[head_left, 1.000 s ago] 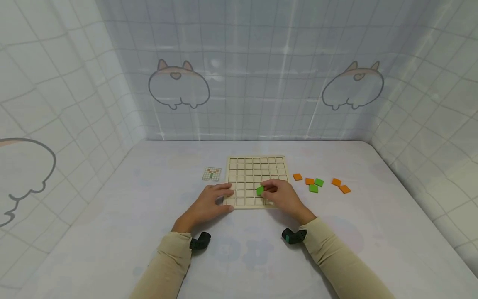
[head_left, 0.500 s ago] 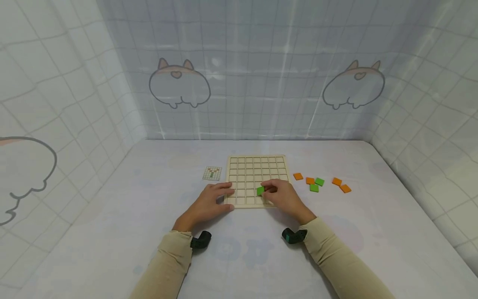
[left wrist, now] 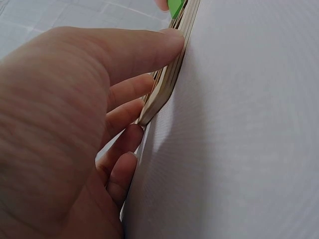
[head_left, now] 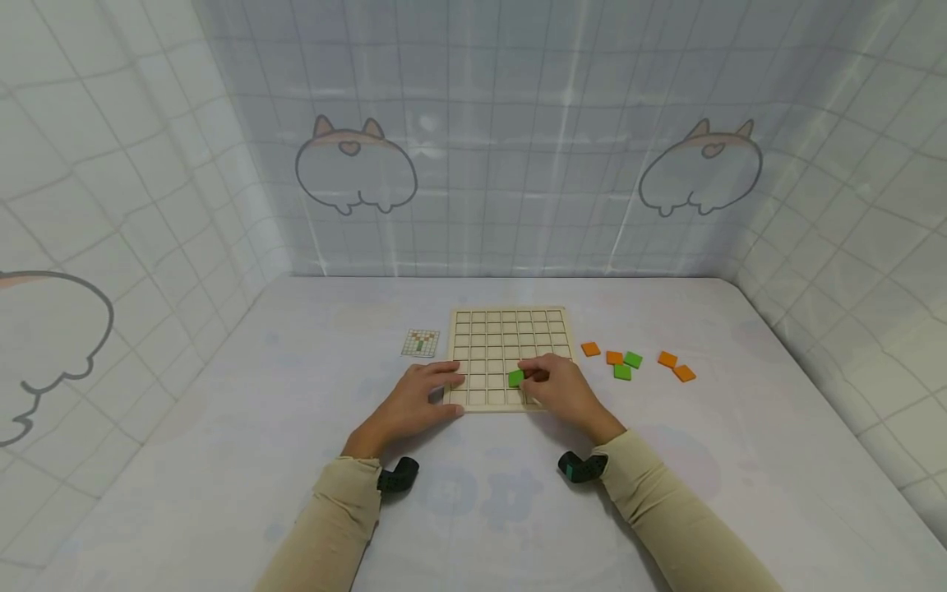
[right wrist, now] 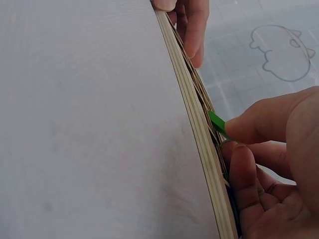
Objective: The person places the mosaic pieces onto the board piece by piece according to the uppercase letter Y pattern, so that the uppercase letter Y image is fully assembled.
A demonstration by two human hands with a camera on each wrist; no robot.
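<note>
A pale wooden grid board (head_left: pixel 510 317) lies on the table. My left hand (head_left: pixel 414 401) rests at its near left corner, with the thumb on the front edge and fingertips over the left side, as the left wrist view also shows at the board's edge (left wrist: pixel 162 94). Between thumb and fingers, my right hand (head_left: pixel 560 390) pinches a green square tile (head_left: pixel 515 378) over a cell near the board's front. In the right wrist view this green tile (right wrist: pixel 217 123) is tilted, one edge down at the grid. The right hand covers the cells near the front right corner.
Right of the board lie loose orange tiles (head_left: pixel 667 360) and two green tiles (head_left: pixel 622 372), flat on the white cloth (head_left: pixel 473 526). A small printed pattern card (head_left: pixel 420 343) lies left of the board. Cloth walls (head_left: pixel 518 205) stand behind and at both sides.
</note>
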